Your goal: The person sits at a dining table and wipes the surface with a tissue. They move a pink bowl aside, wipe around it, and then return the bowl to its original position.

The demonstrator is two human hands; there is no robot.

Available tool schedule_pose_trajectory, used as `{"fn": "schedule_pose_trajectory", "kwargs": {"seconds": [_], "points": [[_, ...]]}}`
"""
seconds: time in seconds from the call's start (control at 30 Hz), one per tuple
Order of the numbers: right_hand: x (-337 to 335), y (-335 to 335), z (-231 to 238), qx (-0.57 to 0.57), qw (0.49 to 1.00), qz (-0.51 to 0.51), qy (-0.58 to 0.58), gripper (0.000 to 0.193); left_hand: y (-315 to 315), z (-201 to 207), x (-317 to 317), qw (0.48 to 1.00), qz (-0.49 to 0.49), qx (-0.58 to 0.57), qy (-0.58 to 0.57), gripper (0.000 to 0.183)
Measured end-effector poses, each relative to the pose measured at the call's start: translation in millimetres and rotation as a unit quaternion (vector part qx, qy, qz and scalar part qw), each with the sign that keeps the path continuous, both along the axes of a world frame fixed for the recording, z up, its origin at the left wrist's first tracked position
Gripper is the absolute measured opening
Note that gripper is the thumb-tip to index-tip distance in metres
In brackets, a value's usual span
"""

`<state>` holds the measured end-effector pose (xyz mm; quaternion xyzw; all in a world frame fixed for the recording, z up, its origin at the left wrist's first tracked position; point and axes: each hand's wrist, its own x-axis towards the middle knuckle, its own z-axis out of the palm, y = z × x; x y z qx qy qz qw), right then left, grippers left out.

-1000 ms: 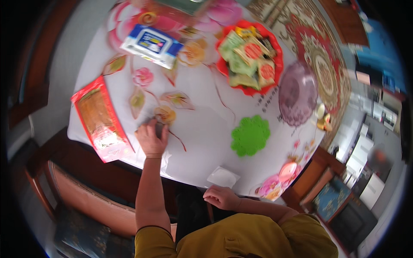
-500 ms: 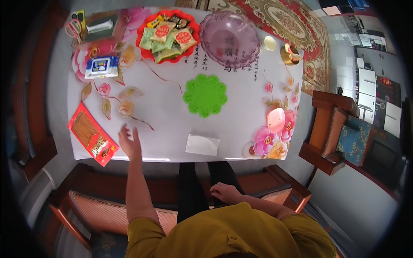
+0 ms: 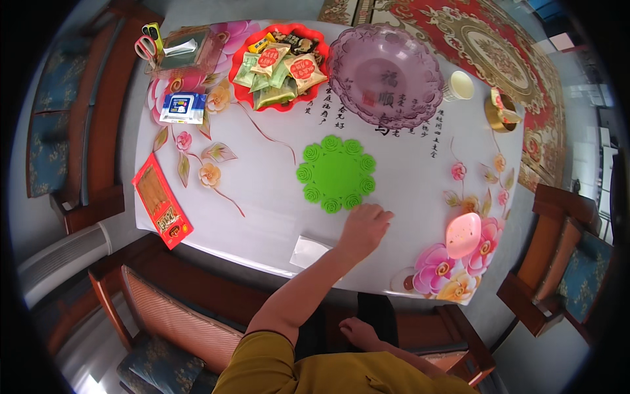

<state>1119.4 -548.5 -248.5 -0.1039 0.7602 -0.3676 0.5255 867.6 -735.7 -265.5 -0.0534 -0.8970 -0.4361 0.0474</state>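
Observation:
My left hand (image 3: 366, 230) is stretched across the table, just off the lower right edge of a green scalloped mat (image 3: 336, 174) with raised roses. Its fingers are loosely bent, and I see nothing in them. A folded white paper (image 3: 308, 251) lies by the table's front edge, partly covered by my left forearm. To the right of that hand is a pink oval dish (image 3: 463, 235). Low in my lap, above my dark trousers, my right hand (image 3: 359, 333) rests with its fingers curled in and holds nothing visible.
A red flat packet (image 3: 162, 203) lies at front left, behind it wet wipes (image 3: 183, 108) and a tissue box (image 3: 190, 56) with scissors (image 3: 147, 47). Farther back are a red snack tray (image 3: 323, 65), a purple glass bowl (image 3: 387, 115), a paper cup (image 3: 459, 86) and a gold container (image 3: 497, 119).
My left hand has swung right from beside the red packet, over the paper, to the green mat's edge. The view has shifted and turned. My right hand stays in my lap.

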Motion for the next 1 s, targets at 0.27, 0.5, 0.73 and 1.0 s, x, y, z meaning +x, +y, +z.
{"fn": "schedule_pose_trajectory", "kwargs": {"seconds": [0.27, 0.5, 0.73, 1.0], "points": [[-9, -12, -33, -0.042, 0.992, -0.118, -0.004, 0.014, -9, -39, -36, 0.975, -0.064, -0.211, -0.025, 0.02], [-2, -10, -58, -0.049, 0.982, -0.183, -0.018, 0.016, -15, -46, -42, 0.976, -0.045, -0.209, 0.051, 0.014], [2, -10, -62, -0.079, 0.965, -0.245, -0.054, 0.017, -31, -43, -46, 0.954, -0.024, -0.284, 0.091, 0.019], [10, -10, -58, -0.117, 0.955, -0.259, -0.087, 0.018, -92, -36, -8, 0.949, 0.026, -0.305, 0.075, 0.016]]}}
